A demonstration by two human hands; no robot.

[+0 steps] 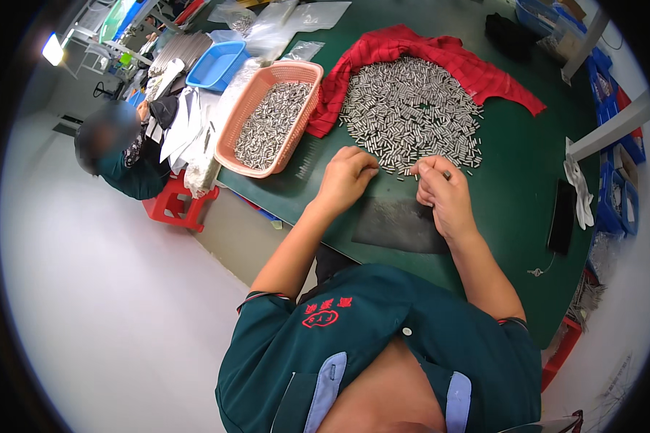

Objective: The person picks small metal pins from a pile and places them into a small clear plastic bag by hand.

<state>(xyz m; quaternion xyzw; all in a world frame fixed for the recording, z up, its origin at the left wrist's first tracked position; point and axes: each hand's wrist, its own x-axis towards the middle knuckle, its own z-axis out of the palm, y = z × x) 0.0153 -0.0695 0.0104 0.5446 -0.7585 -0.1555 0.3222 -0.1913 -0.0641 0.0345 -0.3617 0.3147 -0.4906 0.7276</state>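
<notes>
A large heap of small silver metal pins (412, 112) lies on a red cloth (440, 54) on the green table (520, 187). My left hand (347, 177) rests at the near edge of the heap with its fingers curled on some pins. My right hand (440, 191) is just right of it, fingers pinched together on a few pins at the heap's edge. A dark flat mat (401, 227) lies on the table just below both hands.
An orange plastic basket (296, 72) holding more pins stands left of the heap. A blue tray (217, 65) and clear bags lie beyond it. A black phone (562, 216) and white gloves (578, 184) lie at right. Another person (119, 151) sits at far left by a red stool (177, 206).
</notes>
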